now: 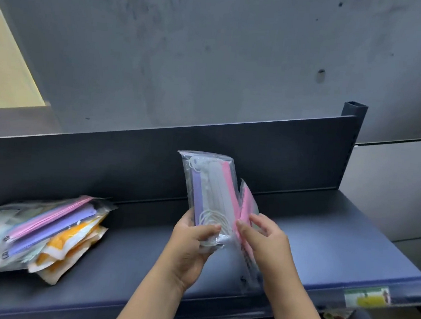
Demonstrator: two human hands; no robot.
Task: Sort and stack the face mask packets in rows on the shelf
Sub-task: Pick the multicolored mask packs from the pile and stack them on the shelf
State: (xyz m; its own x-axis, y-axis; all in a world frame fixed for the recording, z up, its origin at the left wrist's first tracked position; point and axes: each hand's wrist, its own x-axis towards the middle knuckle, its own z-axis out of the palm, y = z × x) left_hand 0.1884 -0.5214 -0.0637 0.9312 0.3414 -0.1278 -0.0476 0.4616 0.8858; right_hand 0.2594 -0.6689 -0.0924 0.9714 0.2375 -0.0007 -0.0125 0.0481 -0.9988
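Right now both hands hold face mask packets upright over the middle of the shelf (324, 245), well apart from the unsorted pile (45, 229) lying at the shelf's left end.

The left hand (192, 241) grips the lower end of a clear packet (209, 184) showing purple, white and pink masks. Its thumb lies across the front and its fingers curl behind. It's held by the bottom, probably so the long face stays readable and the colours can be checked.

The right hand (261, 237) pinches a second packet (247, 203), mostly pink, between thumb and fingertips. This packet is tilted, just beside the first and partly behind it, and their edges seem to touch. It looks like the two are being squared together or compared as a match before going down. Can't tell which.

The pile is a loose heap: a pink-and-purple packet on top, orange ones under it, green ones further left. Nothing there is in rows yet.

The shelf's back panel (127, 162) stands behind, a likely stop to butt a row against. A price label (368, 296) sits on the front edge at right.

Sorting seems at an early stage, with no neat row visible.
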